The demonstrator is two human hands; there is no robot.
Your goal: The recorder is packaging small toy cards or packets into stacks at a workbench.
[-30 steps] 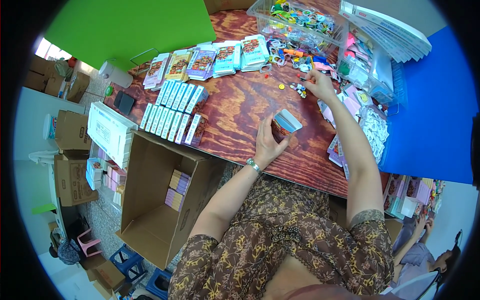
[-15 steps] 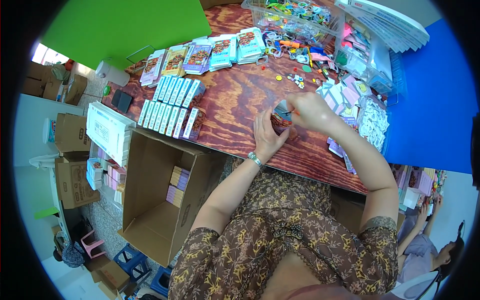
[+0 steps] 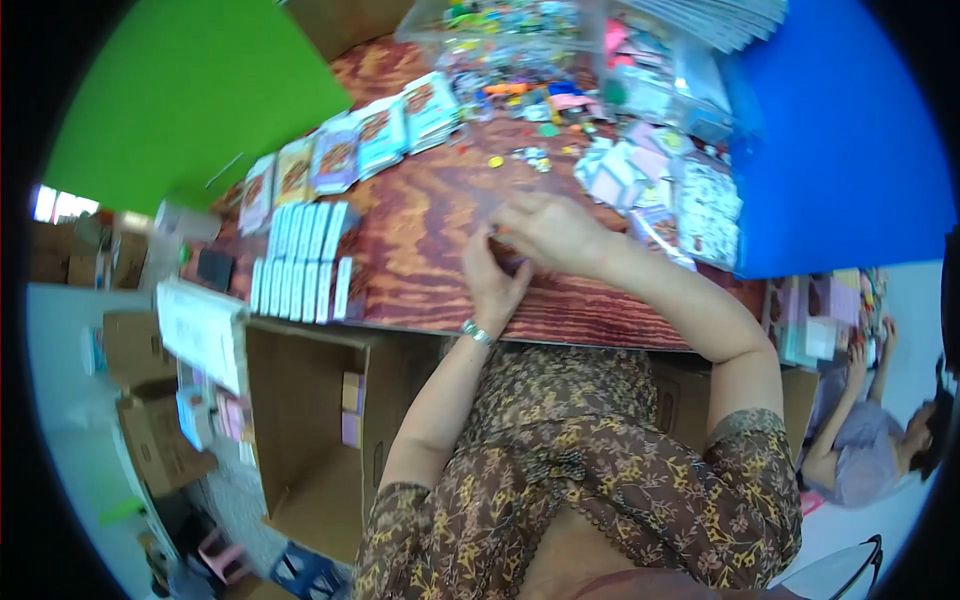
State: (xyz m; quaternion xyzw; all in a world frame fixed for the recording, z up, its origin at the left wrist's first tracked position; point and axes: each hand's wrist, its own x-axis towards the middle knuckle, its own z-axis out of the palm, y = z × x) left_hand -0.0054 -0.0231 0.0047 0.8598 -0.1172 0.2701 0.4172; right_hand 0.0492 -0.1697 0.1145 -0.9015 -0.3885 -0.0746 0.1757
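Two bare hands are seen in the head view, brought together above the front part of a dark red, wood-grained table (image 3: 420, 230). A small box (image 3: 508, 256) is held near the table's front edge by the left hand (image 3: 490, 284), its fingers curled around the side; most of the box is covered, and only a dark strip is shown between the hands. The right hand (image 3: 555, 232) is placed over the box from the other side, fingers bent and blurred; whether anything is pinched in them cannot be told. A metal-banded watch (image 3: 477, 332) is worn on the left wrist. Beyond the hands, a yellow disc (image 3: 496, 162) and a cluster of small whitish pieces (image 3: 533, 158) are scattered on the table. To the left, two rows of upright boxes (image 3: 295, 262) are lined up, with piles of flat printed cartons (image 3: 335, 160) fanned behind. To the right, loose pale cards (image 3: 622, 175) are spread beside a heap of white packets (image 3: 708, 212). A large cardboard box (image 3: 310, 485) is stood open below the table's left part. At far right, another person (image 3: 865, 450) is seen.
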